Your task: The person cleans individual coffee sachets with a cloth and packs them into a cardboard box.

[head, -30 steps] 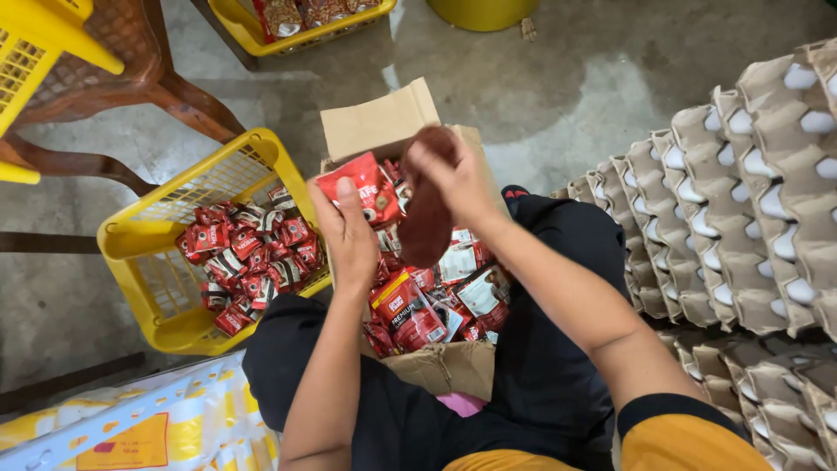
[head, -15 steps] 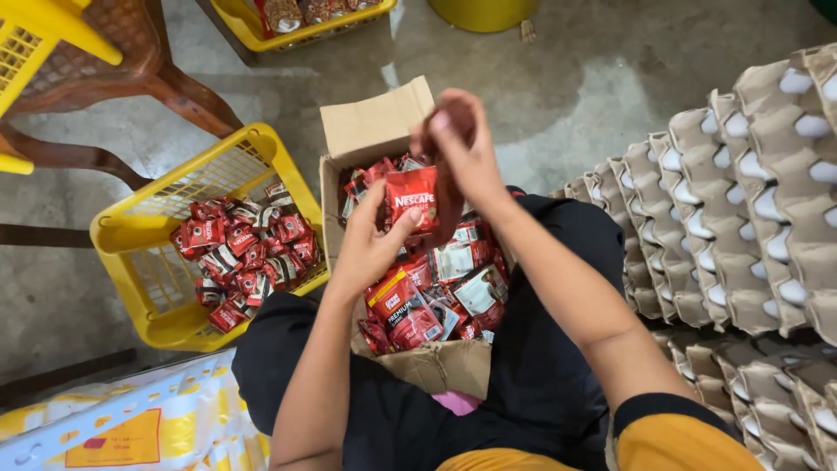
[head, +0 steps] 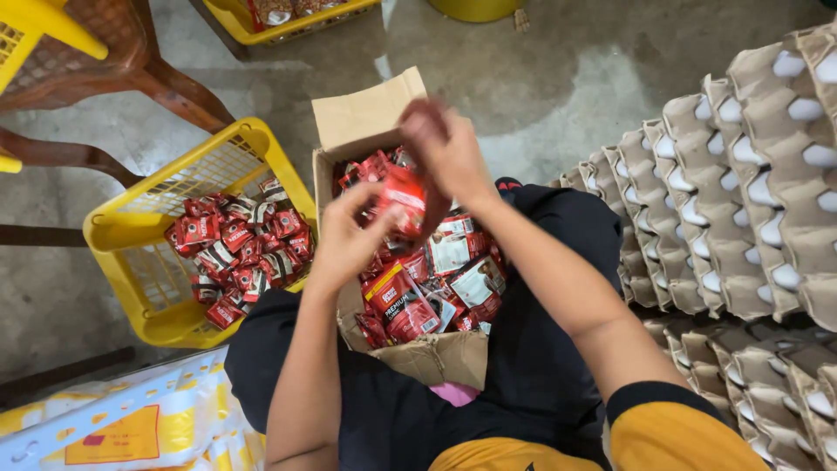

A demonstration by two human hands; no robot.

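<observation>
While the person sits with dark-clothed legs drawn up and orange sleeves showing at the bottom edge, a cardboard box [head: 436, 358] rests on the lap, its flaps open and its inside heaped with red and white sachets [head: 453, 262]. Above that heap, both hands meet over the box. Left hand [head: 349, 240] has its fingers curled around the lower end of a red sachet [head: 403, 199], and right hand [head: 449, 153] is closed over the same sachet's upper end, blurred by motion, so the packet hangs stretched between the two grips just above the pile. Beside the left knee, a white and yellow crate [head: 113, 427] shows at the near corner. Farther left on the concrete floor stands a yellow plastic basket [head: 139, 227], partly filled with more red sachets. To the right, stacked grey egg trays [head: 750, 192] with white eggs rise in tilted piles. Beyond the basket are brown chair legs [head: 166, 83], and at the top edge sits another yellow basket [head: 288, 17].
</observation>
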